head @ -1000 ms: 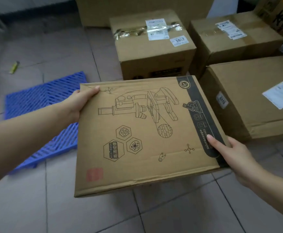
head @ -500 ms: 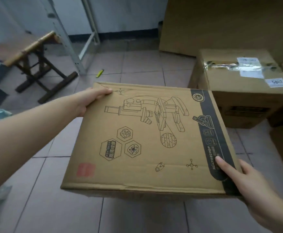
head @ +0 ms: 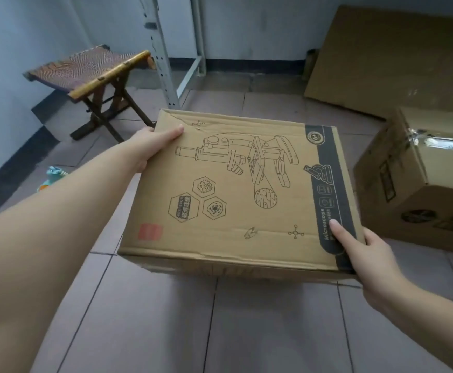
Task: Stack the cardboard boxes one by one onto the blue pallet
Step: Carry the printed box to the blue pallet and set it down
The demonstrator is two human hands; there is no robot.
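Note:
A flat cardboard box printed with a microscope drawing [head: 236, 189] is held in the air above the tiled floor, in the middle of the view. My left hand [head: 152, 142] grips its far left corner, thumb on top. My right hand [head: 362, 251] grips its near right corner, thumb on the black "Microscope" stripe. The blue pallet is out of view; the box may hide it.
A folding wooden stool [head: 90, 74] stands at the back left. A grey metal shelf upright [head: 160, 55] rises behind the box. A taped cardboard box [head: 419, 179] sits on the floor at the right, a large flat cardboard sheet [head: 389, 57] leans behind it. A small teal object [head: 51, 176] lies at the left.
The view has swung left and up with the box still held in both hands: the blue pallet and most of the boxes at the right have left the view, the stool and shelf have come in.

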